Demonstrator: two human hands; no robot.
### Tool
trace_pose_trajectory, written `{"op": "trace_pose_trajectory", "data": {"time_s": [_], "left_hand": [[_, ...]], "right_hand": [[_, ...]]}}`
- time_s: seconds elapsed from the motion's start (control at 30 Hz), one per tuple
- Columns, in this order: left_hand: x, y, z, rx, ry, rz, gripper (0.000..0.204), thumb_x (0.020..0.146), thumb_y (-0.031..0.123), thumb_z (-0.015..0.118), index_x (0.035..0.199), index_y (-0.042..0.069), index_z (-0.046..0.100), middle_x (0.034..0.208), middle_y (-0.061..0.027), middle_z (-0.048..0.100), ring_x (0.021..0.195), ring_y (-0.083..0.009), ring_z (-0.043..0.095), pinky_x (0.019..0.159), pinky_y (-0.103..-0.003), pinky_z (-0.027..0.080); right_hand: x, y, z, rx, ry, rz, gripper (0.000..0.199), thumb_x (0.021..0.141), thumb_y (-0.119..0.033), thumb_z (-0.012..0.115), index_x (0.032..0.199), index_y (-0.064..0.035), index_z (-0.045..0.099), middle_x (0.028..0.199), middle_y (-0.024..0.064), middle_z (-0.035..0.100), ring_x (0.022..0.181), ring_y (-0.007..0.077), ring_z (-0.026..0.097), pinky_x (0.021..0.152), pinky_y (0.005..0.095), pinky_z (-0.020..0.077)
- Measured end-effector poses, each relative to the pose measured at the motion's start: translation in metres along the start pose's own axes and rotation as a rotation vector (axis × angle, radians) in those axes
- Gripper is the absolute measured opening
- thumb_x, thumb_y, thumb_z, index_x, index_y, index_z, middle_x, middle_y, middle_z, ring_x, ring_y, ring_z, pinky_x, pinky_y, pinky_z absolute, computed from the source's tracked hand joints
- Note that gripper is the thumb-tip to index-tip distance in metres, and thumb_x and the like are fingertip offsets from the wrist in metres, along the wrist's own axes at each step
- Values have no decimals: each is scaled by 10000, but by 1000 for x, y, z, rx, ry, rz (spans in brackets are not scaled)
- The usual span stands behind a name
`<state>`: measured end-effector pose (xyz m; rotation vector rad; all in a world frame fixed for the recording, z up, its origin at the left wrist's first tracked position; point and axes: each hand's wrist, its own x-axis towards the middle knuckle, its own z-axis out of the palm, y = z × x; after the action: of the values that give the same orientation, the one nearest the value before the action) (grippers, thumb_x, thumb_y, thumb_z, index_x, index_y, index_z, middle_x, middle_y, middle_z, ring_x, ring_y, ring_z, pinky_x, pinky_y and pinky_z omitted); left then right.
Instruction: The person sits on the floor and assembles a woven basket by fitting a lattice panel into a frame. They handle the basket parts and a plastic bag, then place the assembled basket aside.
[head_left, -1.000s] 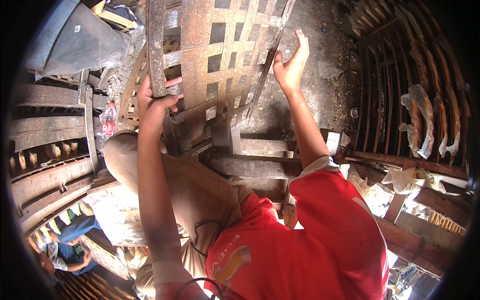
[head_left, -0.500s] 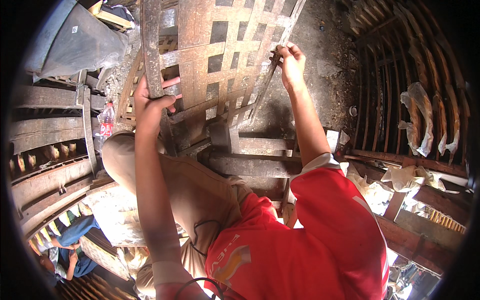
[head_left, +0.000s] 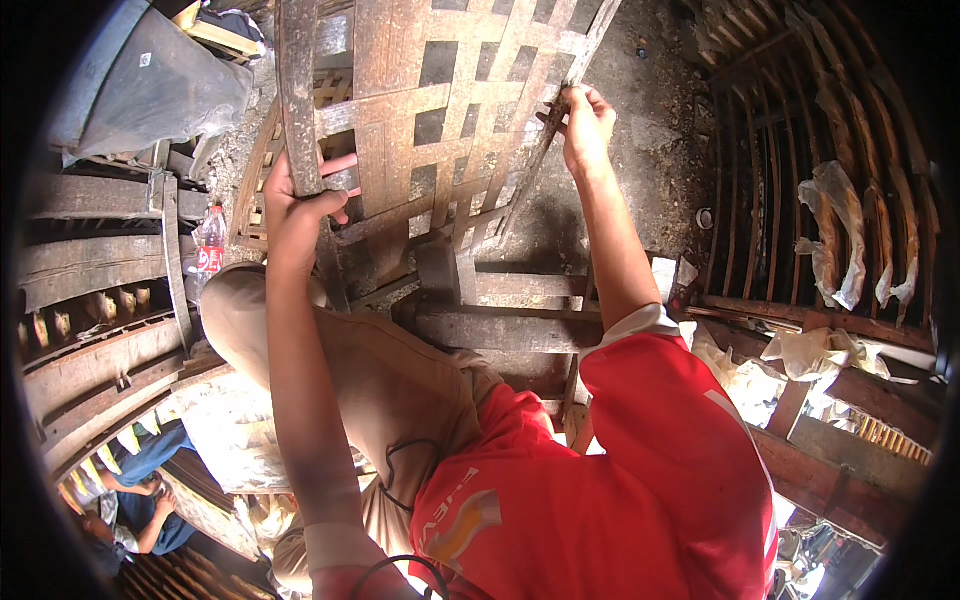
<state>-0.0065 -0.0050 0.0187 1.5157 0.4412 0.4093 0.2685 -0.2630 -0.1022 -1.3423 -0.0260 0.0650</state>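
A large lattice panel (head_left: 430, 100), woven from flat brown strips with square gaps, stands tilted in front of me; its top runs out of view. My left hand (head_left: 300, 205) grips the long wooden side rail (head_left: 299, 90), thumb across it and fingertips showing through the gaps. On the opposite edge, my right hand (head_left: 588, 120) pinches the thin rim strip (head_left: 590, 50) between thumb and fingers. Below that hand, a dark splintered length (head_left: 530, 175) runs down along the same edge. The panel's lower end is near a wooden bench frame (head_left: 510, 328).
A red-labelled plastic bottle (head_left: 210, 245) stands by my knee. Wooden racks (head_left: 100, 260) line the left; a slatted rack (head_left: 770, 190) with plastic-wrapped sticks (head_left: 838, 235) stands right. A grey sheet (head_left: 165, 90) covers something upper left. Another person (head_left: 150, 510) sits lower left.
The panel and both hands have shifted very slightly to the left, within the same grip. The other person's hands at lower left have moved a little.
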Motion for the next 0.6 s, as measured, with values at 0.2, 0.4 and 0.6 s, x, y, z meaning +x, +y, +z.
{"op": "trace_pose_trajectory", "data": {"time_s": [0.2, 0.4, 0.6], "left_hand": [[3, -3, -2, -5, -26, -3, 532, 719, -161, 590, 1223, -17, 500, 1072, -112, 592, 1189, -331, 668, 749, -423, 647], [2, -3, -3, -1, -17, -7, 542, 722, -156, 592, 1240, -27, 497, 1108, -144, 619, 1175, -330, 674, 743, -421, 645], [0, -1, -2, 7, -6, 3, 546, 727, -149, 592, 1249, -26, 488, 1118, -163, 634, 1166, -332, 678, 737, -418, 641]], "right_hand": [[3, -5, 4, 6, 184, 17, 313, 946, -272, 620, 1000, 33, 662, 815, 81, 649, 653, 185, 616, 620, 348, 549], [-11, -19, 5, 157, -25, 47, 250, 942, -232, 589, 1024, -1, 637, 805, 71, 620, 689, 192, 627, 620, 368, 559], [-13, -18, 6, 139, -84, 17, 147, 921, -92, 567, 1023, -6, 627, 816, 70, 629, 696, 188, 632, 631, 378, 581]]}}
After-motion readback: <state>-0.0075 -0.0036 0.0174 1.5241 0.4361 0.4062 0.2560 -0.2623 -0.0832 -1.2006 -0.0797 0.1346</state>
